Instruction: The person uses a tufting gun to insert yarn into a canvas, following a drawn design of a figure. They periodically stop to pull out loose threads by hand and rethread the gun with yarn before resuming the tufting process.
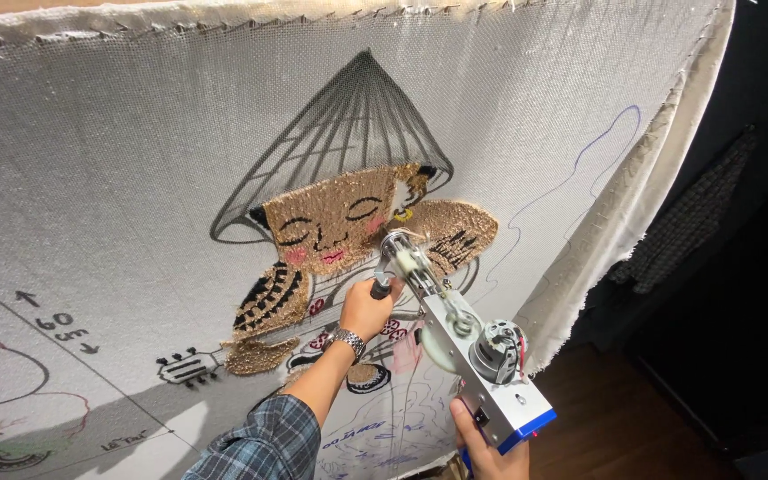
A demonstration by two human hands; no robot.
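The person is filling in a picture on a big white cloth (117,151) with a tufting gun (455,329). The left hand (364,309) is wrapped tight round the gun's front handle, and the right hand (484,444) holds the back grip. The gun's tip sits on the cloth beside the fluffy tan face (331,222) (the drawn cone hat (348,124) above is bare). I think the next push needs firm, steady pressure. Black arrows and marks (57,324) sit at the left.
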